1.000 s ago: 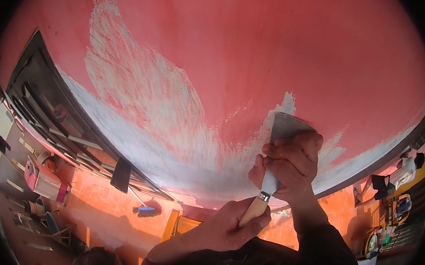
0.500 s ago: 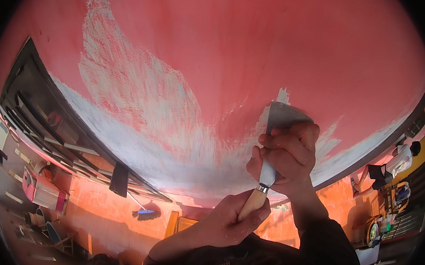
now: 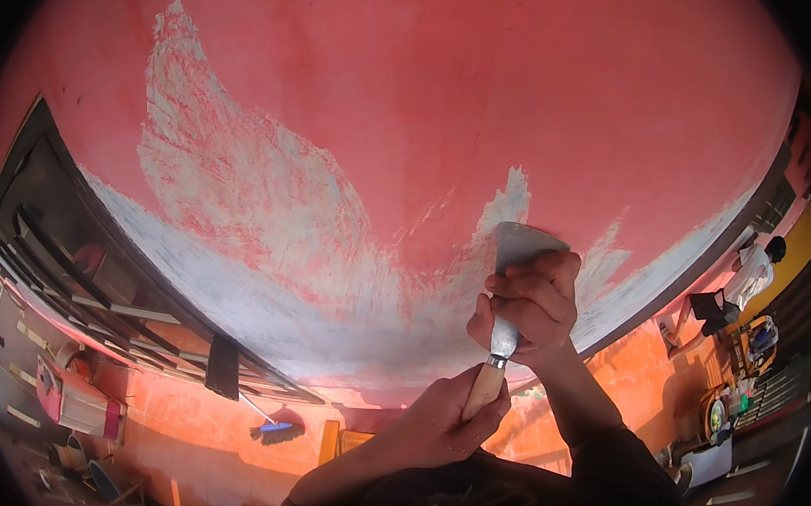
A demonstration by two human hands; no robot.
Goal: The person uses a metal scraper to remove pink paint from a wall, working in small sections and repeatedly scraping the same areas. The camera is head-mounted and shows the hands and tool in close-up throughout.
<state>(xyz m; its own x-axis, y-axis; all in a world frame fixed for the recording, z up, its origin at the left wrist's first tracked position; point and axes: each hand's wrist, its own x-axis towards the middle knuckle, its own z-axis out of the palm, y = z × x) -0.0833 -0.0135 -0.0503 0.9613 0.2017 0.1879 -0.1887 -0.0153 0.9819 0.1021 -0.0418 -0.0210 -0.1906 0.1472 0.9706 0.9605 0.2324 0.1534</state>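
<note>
A scraper with a wide grey metal blade and a pale wooden handle leans against a red-painted wall. Around the handle, my left hand is closed. Higher up, my right hand wraps the shank and lower blade, its fingers over the front. Just above the blade runs a narrow pale streak without red paint. A larger rough whitish patch spreads over the wall to the left, and a whitish band curves along its lower part.
Dark window bars border the wall at left. Below lies an orange floor with a blue broom head and a pink-and-white box. At far right, a person in a white top is near cluttered furniture.
Both hands and the scraper have moved down the wall a little. More of the pale streak shows above the blade. The view has also shifted slightly.
</note>
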